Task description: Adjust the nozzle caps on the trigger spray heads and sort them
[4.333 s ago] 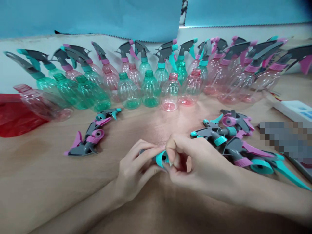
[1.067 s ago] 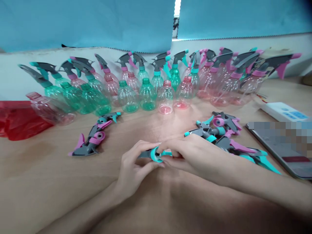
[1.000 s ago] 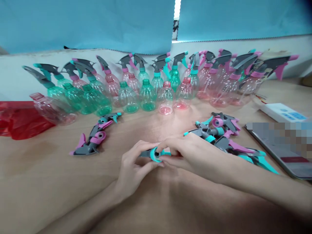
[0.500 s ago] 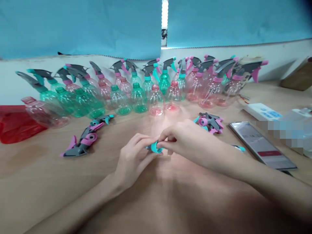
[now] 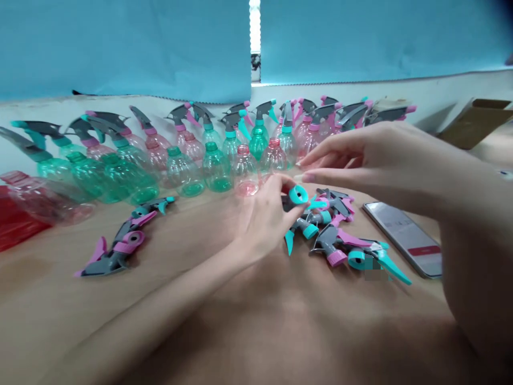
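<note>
My left hand (image 5: pixel 267 216) grips a grey spray trigger head with a teal collar (image 5: pixel 298 195), held just above the wooden table (image 5: pixel 200 321). My right hand (image 5: pixel 360 160) hovers above and to the right of it, fingers stretched out and empty. Right under the hands lies a pile of loose trigger heads (image 5: pixel 340 235) in grey, pink and teal. A second, smaller group of trigger heads (image 5: pixel 120 246) lies on the left of the table.
A long row of green and pink clear spray bottles (image 5: pixel 208 155) stands along the back, several with triggers fitted. A phone (image 5: pixel 404 238) lies at the right. A red plastic bag (image 5: pixel 12 224) sits at the far left, a cardboard box (image 5: pixel 475 120) at the far right.
My right hand has let go of the trigger head and lifted up to the right. My left hand has carried the head rightward, over the pile. The view has shifted right.
</note>
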`<state>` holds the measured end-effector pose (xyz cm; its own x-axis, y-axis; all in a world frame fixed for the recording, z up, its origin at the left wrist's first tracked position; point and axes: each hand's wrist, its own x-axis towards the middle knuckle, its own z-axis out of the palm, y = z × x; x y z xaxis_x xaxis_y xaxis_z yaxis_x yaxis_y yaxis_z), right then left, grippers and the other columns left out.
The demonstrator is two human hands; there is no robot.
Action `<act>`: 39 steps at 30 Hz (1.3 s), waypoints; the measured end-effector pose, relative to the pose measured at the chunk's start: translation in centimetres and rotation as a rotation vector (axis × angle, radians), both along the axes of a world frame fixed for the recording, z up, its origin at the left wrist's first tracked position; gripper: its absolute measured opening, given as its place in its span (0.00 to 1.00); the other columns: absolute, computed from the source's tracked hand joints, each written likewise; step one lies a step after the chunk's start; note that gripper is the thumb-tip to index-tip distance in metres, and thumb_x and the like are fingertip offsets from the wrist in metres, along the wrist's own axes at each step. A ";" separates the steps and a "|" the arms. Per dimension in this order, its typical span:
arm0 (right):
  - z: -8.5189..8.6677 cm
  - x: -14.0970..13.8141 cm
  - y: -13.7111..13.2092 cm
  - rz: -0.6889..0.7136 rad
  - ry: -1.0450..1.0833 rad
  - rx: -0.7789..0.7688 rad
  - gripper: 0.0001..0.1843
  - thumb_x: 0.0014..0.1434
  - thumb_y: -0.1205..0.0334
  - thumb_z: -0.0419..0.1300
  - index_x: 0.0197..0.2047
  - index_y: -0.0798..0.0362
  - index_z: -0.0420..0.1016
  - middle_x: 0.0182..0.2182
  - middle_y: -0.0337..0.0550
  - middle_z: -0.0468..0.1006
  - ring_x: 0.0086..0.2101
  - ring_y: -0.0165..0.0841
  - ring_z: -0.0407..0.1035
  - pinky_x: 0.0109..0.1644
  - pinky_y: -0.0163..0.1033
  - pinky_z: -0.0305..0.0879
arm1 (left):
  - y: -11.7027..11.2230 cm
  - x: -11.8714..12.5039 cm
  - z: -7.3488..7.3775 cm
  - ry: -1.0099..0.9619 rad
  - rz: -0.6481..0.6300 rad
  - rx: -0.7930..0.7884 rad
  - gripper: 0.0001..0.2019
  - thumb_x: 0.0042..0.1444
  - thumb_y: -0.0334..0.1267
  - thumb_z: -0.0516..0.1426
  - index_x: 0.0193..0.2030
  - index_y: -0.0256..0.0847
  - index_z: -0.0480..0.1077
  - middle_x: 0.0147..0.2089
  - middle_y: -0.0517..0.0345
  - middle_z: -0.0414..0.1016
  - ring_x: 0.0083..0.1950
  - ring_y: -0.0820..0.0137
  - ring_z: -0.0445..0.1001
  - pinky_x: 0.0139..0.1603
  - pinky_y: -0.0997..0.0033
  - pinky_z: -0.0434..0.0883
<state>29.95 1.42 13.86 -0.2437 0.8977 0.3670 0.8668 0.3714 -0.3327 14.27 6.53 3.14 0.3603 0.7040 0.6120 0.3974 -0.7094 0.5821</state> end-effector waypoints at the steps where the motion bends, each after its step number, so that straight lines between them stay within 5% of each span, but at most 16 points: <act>1: -0.1 -0.1 0.1 -0.004 0.021 0.020 0.18 0.56 0.44 0.57 0.37 0.47 0.80 0.26 0.35 0.78 0.26 0.29 0.70 0.27 0.35 0.61 | 0.4 0.9 -0.3 -0.017 0.011 0.026 0.14 0.53 0.32 0.62 0.43 0.39 0.62 0.42 0.54 0.70 0.42 0.66 0.71 0.41 0.66 0.70; 7: -0.2 0.1 0.5 0.014 0.064 0.050 0.13 0.56 0.51 0.60 0.37 0.50 0.79 0.28 0.36 0.79 0.28 0.30 0.72 0.30 0.35 0.65 | -0.3 2.6 -2.9 0.110 -0.216 0.048 0.14 0.53 0.41 0.63 0.41 0.41 0.65 0.42 0.54 0.73 0.45 0.63 0.71 0.48 0.61 0.69; 16: -1.2 -0.2 1.8 0.017 -0.043 -0.114 0.17 0.57 0.48 0.57 0.40 0.50 0.78 0.33 0.40 0.80 0.33 0.35 0.73 0.31 0.38 0.66 | -1.7 -1.6 -3.5 0.203 -0.256 0.026 0.11 0.61 0.43 0.55 0.46 0.39 0.66 0.48 0.51 0.73 0.52 0.64 0.70 0.53 0.61 0.67; 22: -5.6 -1.7 3.9 0.167 -0.309 -0.203 0.24 0.59 0.46 0.55 0.49 0.56 0.73 0.46 0.52 0.75 0.47 0.45 0.68 0.45 0.47 0.65 | -2.4 -8.6 -2.8 0.263 -0.060 -0.013 0.07 0.64 0.37 0.51 0.44 0.41 0.68 0.45 0.53 0.72 0.48 0.64 0.71 0.50 0.62 0.67; 27: -8.9 -3.6 4.0 0.324 -0.371 -0.252 0.26 0.56 0.40 0.55 0.38 0.56 0.76 0.47 0.57 0.73 0.48 0.49 0.67 0.47 0.51 0.65 | -3.1 -16.3 -1.7 0.357 0.224 0.002 0.07 0.62 0.38 0.52 0.44 0.42 0.67 0.44 0.53 0.73 0.48 0.61 0.71 0.49 0.60 0.67; 29: -9.5 -4.3 3.7 0.362 -0.374 -0.255 0.26 0.58 0.39 0.53 0.39 0.55 0.76 0.46 0.55 0.74 0.48 0.48 0.67 0.47 0.50 0.65 | -2.6 -19.4 -1.3 0.480 0.390 0.026 0.09 0.62 0.41 0.52 0.45 0.43 0.67 0.45 0.53 0.73 0.49 0.59 0.71 0.51 0.59 0.67; 33: -9.8 -6.1 3.0 0.379 -0.366 -0.230 0.31 0.58 0.38 0.52 0.50 0.55 0.72 0.51 0.57 0.71 0.51 0.48 0.65 0.50 0.52 0.64 | -0.5 -24.4 -0.4 0.559 0.520 -0.001 0.09 0.60 0.38 0.52 0.45 0.41 0.69 0.45 0.49 0.73 0.50 0.57 0.71 0.51 0.58 0.66; 39: -10.1 -9.9 1.2 0.418 -0.336 -0.188 0.36 0.58 0.35 0.48 0.58 0.56 0.65 0.59 0.56 0.64 0.58 0.46 0.58 0.57 0.52 0.60 | 2.4 -27.5 1.3 0.702 0.666 -0.135 0.16 0.59 0.45 0.54 0.48 0.37 0.69 0.50 0.42 0.72 0.54 0.48 0.67 0.54 0.52 0.62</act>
<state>20.07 2.66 3.76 -0.6684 0.7420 0.0514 0.7283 0.6669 -0.1573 -13.18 8.93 4.44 0.1149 0.9440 0.3094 0.9801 -0.1585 0.1195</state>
